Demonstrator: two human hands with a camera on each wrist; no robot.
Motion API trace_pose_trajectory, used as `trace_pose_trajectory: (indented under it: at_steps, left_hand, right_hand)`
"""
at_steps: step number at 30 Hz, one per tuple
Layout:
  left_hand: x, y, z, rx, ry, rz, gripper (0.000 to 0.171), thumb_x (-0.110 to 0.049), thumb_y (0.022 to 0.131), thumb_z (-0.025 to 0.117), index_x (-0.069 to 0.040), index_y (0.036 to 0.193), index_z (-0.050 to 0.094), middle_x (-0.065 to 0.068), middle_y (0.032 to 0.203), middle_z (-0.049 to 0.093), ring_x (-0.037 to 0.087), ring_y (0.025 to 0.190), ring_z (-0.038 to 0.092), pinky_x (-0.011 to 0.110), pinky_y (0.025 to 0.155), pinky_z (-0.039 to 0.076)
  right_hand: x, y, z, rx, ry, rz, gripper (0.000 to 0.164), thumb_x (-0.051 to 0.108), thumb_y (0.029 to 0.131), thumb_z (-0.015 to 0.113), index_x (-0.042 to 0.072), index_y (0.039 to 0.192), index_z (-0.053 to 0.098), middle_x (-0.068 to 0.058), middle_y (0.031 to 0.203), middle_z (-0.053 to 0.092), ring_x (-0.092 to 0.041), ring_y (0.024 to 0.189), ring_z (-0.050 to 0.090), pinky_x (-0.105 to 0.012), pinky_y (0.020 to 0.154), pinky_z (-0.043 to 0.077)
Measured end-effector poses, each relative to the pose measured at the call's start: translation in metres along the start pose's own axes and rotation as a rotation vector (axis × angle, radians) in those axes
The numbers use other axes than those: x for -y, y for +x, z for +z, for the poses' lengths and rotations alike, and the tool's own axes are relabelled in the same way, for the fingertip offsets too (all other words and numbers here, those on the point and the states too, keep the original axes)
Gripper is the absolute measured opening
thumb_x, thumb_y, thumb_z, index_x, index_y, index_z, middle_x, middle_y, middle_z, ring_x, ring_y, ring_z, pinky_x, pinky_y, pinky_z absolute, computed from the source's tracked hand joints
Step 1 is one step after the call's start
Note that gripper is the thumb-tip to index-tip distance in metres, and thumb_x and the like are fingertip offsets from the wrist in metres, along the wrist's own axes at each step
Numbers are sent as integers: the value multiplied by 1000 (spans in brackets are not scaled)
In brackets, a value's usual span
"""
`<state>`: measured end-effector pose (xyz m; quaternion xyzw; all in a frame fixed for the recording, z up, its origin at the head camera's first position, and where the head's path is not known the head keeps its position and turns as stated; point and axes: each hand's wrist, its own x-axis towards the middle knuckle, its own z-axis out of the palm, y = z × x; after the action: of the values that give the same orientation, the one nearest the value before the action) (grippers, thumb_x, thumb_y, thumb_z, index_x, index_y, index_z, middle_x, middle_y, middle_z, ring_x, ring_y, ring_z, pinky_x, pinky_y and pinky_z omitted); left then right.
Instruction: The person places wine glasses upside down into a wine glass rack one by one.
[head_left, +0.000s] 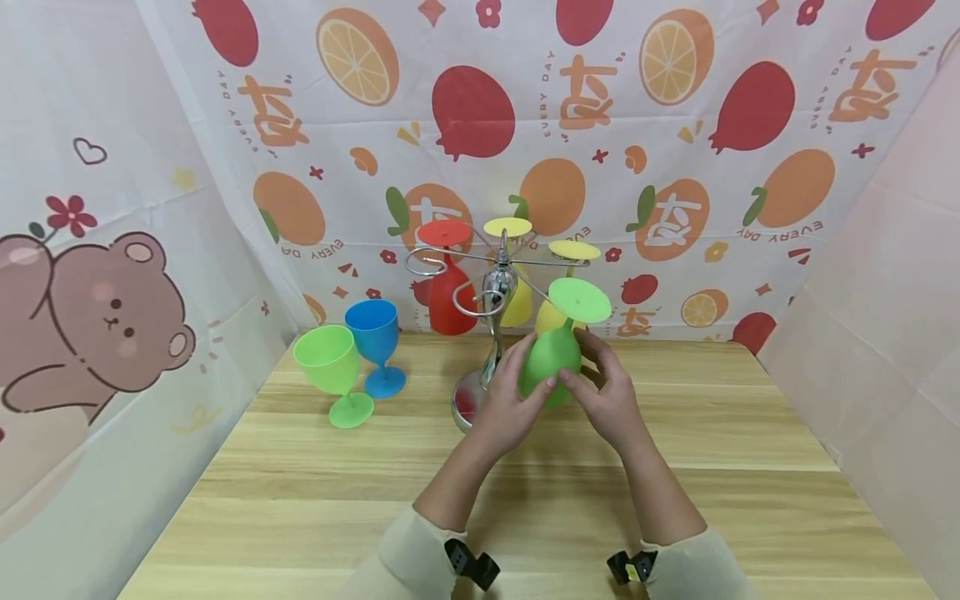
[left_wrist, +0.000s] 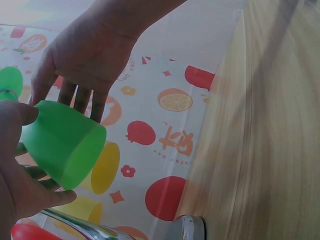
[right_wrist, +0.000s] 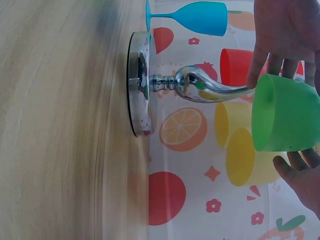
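An upside-down green goblet [head_left: 551,357] hangs by its foot at the front right of a chrome goblet rack [head_left: 498,287]. Both hands hold its bowl from opposite sides. On the left side, my left hand [head_left: 508,404] has its thumb on the bowl's front. My right hand [head_left: 611,398] grips the other side, thumb in front and fingers reaching behind. In the right wrist view the bowl [right_wrist: 292,115] shows its open mouth facing the table. A red goblet [head_left: 450,300] and two yellow goblets [head_left: 517,298] also hang inverted from the rack.
A light green goblet [head_left: 330,360] and a blue goblet [head_left: 375,332] stand upright on the wooden table [head_left: 300,517], left of the rack. The rack's round base [head_left: 465,402] rests on the table. Bare curled hooks [head_left: 426,265] stick out on the rack's left. Printed cloth hangs behind.
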<state>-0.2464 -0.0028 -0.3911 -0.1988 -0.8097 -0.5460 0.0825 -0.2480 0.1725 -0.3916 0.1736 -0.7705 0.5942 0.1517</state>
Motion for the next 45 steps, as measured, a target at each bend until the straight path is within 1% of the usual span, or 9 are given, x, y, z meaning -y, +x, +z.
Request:
trace_pose_trajectory:
  at_steps: [5, 9, 14, 21, 25, 28, 34, 40, 45]
  left_hand:
    - [1, 0, -1, 7, 3, -5, 68, -34, 96, 62, -27, 155, 28, 2, 154, 36, 26, 128, 48, 50, 99, 49]
    - [1, 2, -1, 4, 0, -4, 68, -34, 95, 62, -28, 154, 29, 3, 153, 37, 26, 128, 48, 49, 99, 49]
    - [2, 3, -2, -4, -6, 2, 68, -32, 95, 64, -22, 154, 30, 6, 152, 38, 27, 130, 46, 51, 101, 47]
    - [3, 2, -2, -13, 8, 1, 67, -31, 95, 65, -22, 152, 33, 5, 152, 39, 26, 131, 46, 50, 103, 46]
    - [2, 2, -2, -12, 4, -10, 67, -32, 94, 66, -24, 152, 33, 5, 152, 39, 26, 130, 47, 50, 102, 46]
    - [3, 2, -2, -15, 3, -16, 67, -31, 94, 66, -25, 152, 34, 5, 152, 39, 26, 130, 47, 50, 103, 46]
    - [3, 2, -1, -22, 20, -20, 67, -29, 93, 67, -25, 152, 34, 4, 151, 40, 26, 132, 46, 50, 104, 45]
    - [3, 2, 0, -33, 39, -3, 67, -28, 93, 68, -23, 151, 35, 6, 150, 41, 26, 132, 46, 50, 105, 44]
    - [3, 2, 0, -44, 46, 0, 67, -25, 92, 69, -21, 150, 37, 6, 150, 41, 28, 133, 46, 50, 106, 44]
  right_hand:
    - [0, 1, -1, -19, 12, -12, 59, 12, 93, 67, 12, 146, 42, -7, 147, 46, -27, 134, 45, -49, 111, 40]
    - [4, 5, 0, -29, 20, -7, 58, 9, 93, 67, 8, 146, 42, -12, 146, 47, -29, 135, 45, -49, 111, 40]
    - [9, 10, 1, -38, 4, -31, 55, 6, 93, 65, 4, 144, 43, -17, 144, 48, -33, 133, 46, -53, 109, 40]
    - [18, 17, 4, -83, -28, -65, 47, 19, 95, 66, 15, 139, 50, -8, 137, 55, -24, 127, 51, -53, 106, 43]
    - [21, 23, 4, -128, -13, -72, 45, 18, 94, 66, 14, 137, 52, -13, 133, 59, -25, 121, 55, -51, 105, 44]
    - [38, 23, 6, -153, -17, -66, 41, 11, 95, 64, 5, 134, 54, -21, 128, 60, -27, 117, 57, -49, 103, 46]
    - [53, 25, 7, -178, -37, -59, 33, 9, 96, 62, 0, 127, 59, -20, 117, 65, -17, 109, 60, -42, 99, 51]
    - [64, 23, 7, -196, -70, -68, 30, 9, 96, 63, -4, 123, 62, -20, 114, 67, -4, 102, 60, -33, 94, 53]
    - [64, 23, 7, -194, -72, -70, 30, 9, 96, 63, -3, 123, 62, -21, 114, 67, -3, 101, 61, -32, 95, 53]
